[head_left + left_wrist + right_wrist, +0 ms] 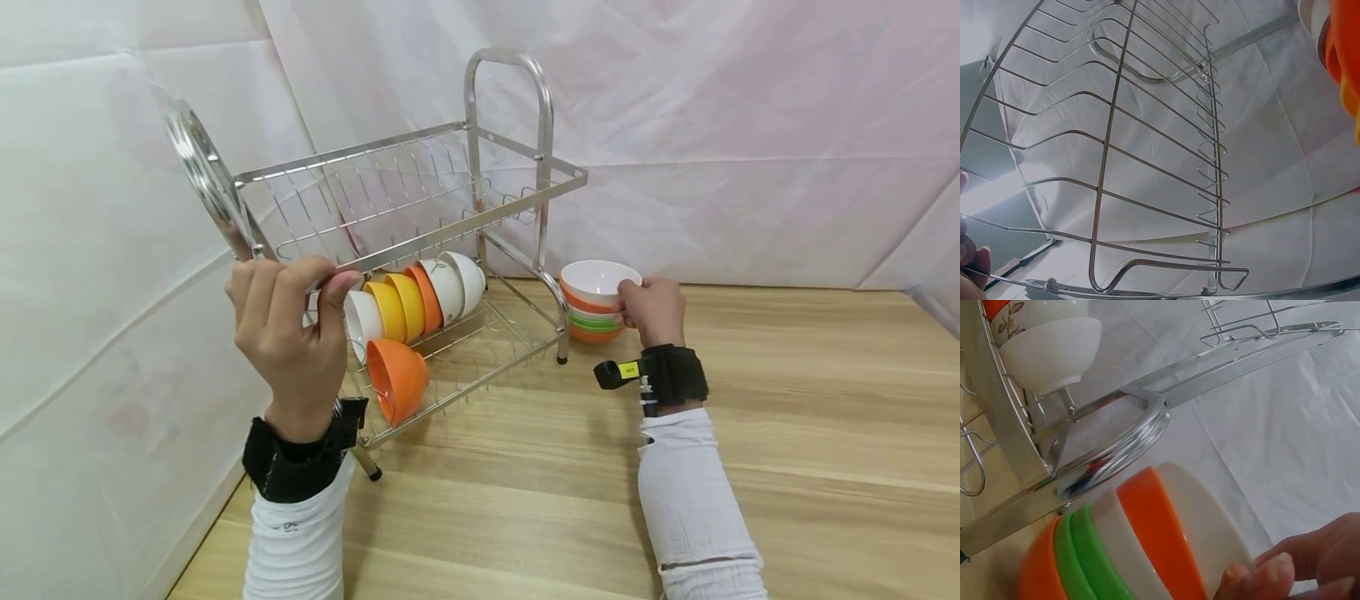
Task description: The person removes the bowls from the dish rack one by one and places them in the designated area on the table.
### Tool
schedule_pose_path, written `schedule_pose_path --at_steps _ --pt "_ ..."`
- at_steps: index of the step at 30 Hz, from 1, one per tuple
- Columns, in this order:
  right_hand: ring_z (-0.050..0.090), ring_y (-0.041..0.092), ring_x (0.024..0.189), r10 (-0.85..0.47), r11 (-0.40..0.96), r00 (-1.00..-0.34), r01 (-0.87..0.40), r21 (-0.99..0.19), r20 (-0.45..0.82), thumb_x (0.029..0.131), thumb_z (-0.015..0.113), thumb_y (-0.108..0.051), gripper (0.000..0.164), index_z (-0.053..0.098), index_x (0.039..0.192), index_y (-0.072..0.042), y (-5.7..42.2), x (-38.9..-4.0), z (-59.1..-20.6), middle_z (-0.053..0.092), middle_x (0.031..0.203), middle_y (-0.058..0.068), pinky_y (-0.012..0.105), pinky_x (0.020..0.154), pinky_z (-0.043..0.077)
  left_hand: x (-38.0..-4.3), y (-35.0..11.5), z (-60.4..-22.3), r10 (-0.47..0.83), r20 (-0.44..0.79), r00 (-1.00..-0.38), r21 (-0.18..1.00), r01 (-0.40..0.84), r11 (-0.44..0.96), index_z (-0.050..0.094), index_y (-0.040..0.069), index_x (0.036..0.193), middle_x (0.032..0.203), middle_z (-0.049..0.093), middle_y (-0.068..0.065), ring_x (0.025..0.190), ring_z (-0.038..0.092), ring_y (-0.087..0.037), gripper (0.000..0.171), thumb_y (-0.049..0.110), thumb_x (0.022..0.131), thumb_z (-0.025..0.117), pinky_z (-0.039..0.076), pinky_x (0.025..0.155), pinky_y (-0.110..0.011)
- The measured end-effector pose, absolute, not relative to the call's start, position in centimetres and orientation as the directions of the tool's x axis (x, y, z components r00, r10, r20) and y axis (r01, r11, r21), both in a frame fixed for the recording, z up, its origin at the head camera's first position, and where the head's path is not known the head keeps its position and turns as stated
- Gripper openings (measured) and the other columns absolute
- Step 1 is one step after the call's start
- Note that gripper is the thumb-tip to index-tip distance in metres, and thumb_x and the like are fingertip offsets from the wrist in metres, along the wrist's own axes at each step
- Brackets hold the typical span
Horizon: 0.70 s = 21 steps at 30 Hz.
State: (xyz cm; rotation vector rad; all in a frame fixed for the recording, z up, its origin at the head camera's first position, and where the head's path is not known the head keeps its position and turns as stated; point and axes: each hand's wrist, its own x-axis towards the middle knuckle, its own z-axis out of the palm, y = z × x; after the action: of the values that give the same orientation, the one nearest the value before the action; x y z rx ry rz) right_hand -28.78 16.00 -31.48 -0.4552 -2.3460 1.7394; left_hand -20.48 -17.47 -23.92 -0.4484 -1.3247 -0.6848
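My right hand [656, 308] pinches the rim of a white bowl [596, 279], the top one of a stack. Below it in that stack are orange, white and green bowls [1094, 550], beside the rack's right end. My left hand [288, 342] is raised at the near left corner of the two-tier metal dish rack [450, 229], thumb and fingers pinching the upper tier's rail. In the left wrist view its fingers [971, 256] show at the rail. On the lower tier, an orange bowl [408, 383] stands tilted on its side at the front.
Behind that orange bowl, a row of white, yellow and orange bowls [407, 307] leans along the lower tier. The rack's wire upper shelf [1110, 144] overhangs them. A wood-grain table [810, 433] lies under everything, with pale cloth walls [712, 167] at the back and left.
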Motion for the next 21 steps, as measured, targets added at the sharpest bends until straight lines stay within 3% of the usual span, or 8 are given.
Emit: schedule_pose_path --at_steps 3,6,12,18,21 --pt "0.055 0.008 0.050 0.356 0.328 -0.934 0.142 -0.934 -0.017 0.097 0.050 -0.028 0.055 0.040 0.138 0.007 15.8 -27.9 -30.8 0.064 0.078 0.011 0.021 0.054 0.048 -20.4 -17.3 -23.9 -0.204 0.974 0.097 0.083 0.685 0.724 0.060 -0.005 0.074 0.062 0.042 -0.018 0.067 0.035 -0.040 0.045 0.039 0.083 0.067 0.021 0.076 -0.032" --pt "0.059 0.013 0.057 0.343 0.398 -0.939 0.117 -0.910 0.030 0.098 0.050 -0.038 0.067 0.027 0.149 -0.001 15.0 -26.7 -29.7 0.066 0.092 0.018 0.023 0.060 0.048 -20.3 -17.2 -23.7 -0.214 0.972 0.100 0.088 0.689 0.720 0.060 -0.005 0.074 0.062 0.042 -0.018 0.067 0.034 -0.040 0.046 0.040 0.083 0.067 0.021 0.076 -0.032" --pt "0.063 0.015 0.061 0.177 0.470 -0.967 -0.080 -0.879 0.182 0.095 0.056 -0.037 0.053 0.050 0.135 -0.002 11.6 -25.0 -28.0 0.068 0.093 0.019 0.028 0.064 0.050 -20.7 -17.5 -24.1 -0.213 0.972 0.100 0.086 0.691 0.717 0.062 -0.004 0.075 0.062 0.043 -0.017 0.068 0.035 -0.039 0.045 0.040 0.083 0.068 0.020 0.076 -0.031" --pt "0.063 0.020 0.068 0.005 0.548 -0.958 -0.238 -0.802 0.288 0.093 0.061 -0.040 0.062 0.042 0.140 -0.005 5.4 -24.0 -28.6 0.068 0.092 0.012 0.032 0.056 0.048 -20.6 -17.6 -24.1 -0.208 0.974 0.088 0.090 0.691 0.717 0.062 -0.004 0.075 0.063 0.042 -0.017 0.068 0.035 -0.039 0.045 0.040 0.083 0.068 0.020 0.076 -0.032" --pt "0.063 0.022 0.078 -0.070 0.591 -0.941 -0.307 -0.746 0.331 0.091 0.063 -0.042 0.064 0.043 0.139 -0.005 2.1 -23.3 -29.4 0.066 0.100 0.012 0.034 0.062 0.050 -20.6 -17.6 -24.1 -0.206 0.975 0.086 0.090 0.694 0.714 0.062 -0.004 0.075 0.063 0.042 -0.017 0.069 0.035 -0.039 0.044 0.040 0.083 0.068 0.021 0.076 -0.032"
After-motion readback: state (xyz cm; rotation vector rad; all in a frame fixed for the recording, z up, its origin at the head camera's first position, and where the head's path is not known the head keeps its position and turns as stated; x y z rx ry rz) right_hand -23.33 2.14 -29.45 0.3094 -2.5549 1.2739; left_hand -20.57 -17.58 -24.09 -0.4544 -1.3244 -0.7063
